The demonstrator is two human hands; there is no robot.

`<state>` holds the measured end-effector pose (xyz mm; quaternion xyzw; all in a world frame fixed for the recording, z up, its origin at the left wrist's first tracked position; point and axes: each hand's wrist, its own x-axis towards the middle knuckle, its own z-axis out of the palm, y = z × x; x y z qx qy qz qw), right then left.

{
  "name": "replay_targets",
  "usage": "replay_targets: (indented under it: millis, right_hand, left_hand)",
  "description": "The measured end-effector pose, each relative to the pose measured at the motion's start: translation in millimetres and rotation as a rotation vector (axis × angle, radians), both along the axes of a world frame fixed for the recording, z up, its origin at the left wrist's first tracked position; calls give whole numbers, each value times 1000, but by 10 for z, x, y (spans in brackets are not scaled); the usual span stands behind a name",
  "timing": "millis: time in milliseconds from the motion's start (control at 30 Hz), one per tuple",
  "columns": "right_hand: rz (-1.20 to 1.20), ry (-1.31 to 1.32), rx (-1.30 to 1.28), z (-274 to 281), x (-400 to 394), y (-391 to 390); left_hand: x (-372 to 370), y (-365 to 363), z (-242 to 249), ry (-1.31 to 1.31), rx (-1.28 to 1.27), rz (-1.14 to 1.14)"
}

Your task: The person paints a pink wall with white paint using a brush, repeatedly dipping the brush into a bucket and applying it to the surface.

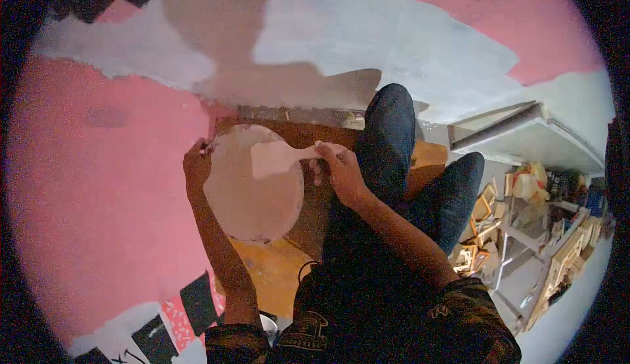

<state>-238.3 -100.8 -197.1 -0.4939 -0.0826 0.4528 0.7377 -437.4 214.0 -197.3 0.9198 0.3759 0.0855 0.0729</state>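
My left hand [197, 164] is closed on the upper left edge of a round, pale, flat-looking piece with a stained rim [230, 210], like a bucket lid or the mouth of a tub. Between the fingers and thumb of my right hand [336, 169] is the handle of a wide, flat putty knife [272, 160], coated in the same pale colour. Its blade overlaps the upper right of the round surface and points left. My right fingers sit just beyond the round edge.
Ahead and to the left stands a wall painted pink [105, 193] and pale grey [315, 29], with a shadow across it. An orange-brown wooden board [269, 272] lies below the round piece. My bent knees [394, 118] are right of it. A white tabletop [531, 134] and wooden frames [484, 206] stand farther right.
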Motion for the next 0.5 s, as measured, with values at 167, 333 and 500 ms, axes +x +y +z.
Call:
replay_targets:
  millis: [167,333,500]
  right_hand:
    - [-1,224,170,122,224,-103]
    - [-195,-71,164,-253,511,-221]
    - [-383,383,462,96,1111,-740]
  left_hand:
    - [80,-109,69,-74,-162,86]
    - [61,6,120,20,-80,-69]
    - [-312,498,-199,2,-488,103]
